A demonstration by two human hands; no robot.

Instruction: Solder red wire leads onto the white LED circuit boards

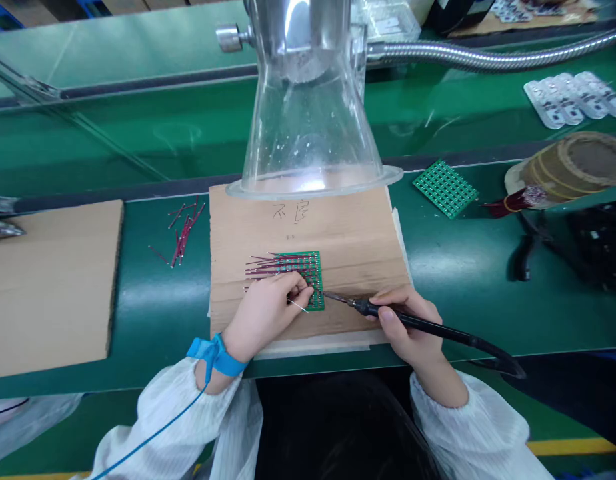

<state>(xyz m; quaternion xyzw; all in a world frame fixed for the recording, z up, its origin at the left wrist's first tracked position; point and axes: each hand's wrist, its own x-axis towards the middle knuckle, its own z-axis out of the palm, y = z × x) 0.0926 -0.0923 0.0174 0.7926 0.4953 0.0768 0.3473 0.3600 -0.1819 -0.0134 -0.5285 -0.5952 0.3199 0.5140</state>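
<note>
My right hand (411, 323) grips a soldering iron (388, 311) by its black handle. The iron's tip lies at the right edge of a green circuit board (315, 267), which rests on a cardboard sheet. My left hand (273, 303), with a blue wrist strap (218, 355), is closed in a pinch over the board's lower left part. A thin silvery solder wire (299, 306) sticks out from its fingers. Several dark red wires (268, 269) run leftward from the board. The hand hides part of the board and some wires.
A clear lamp-like hood (311, 127) hangs over the cardboard (353, 240). Loose red wires (183, 240) lie to the left, near another cardboard sheet (53, 287). On the right are a second green board (445, 189), a tape-wrapped roll (563, 167) and black-handled pliers (524, 257).
</note>
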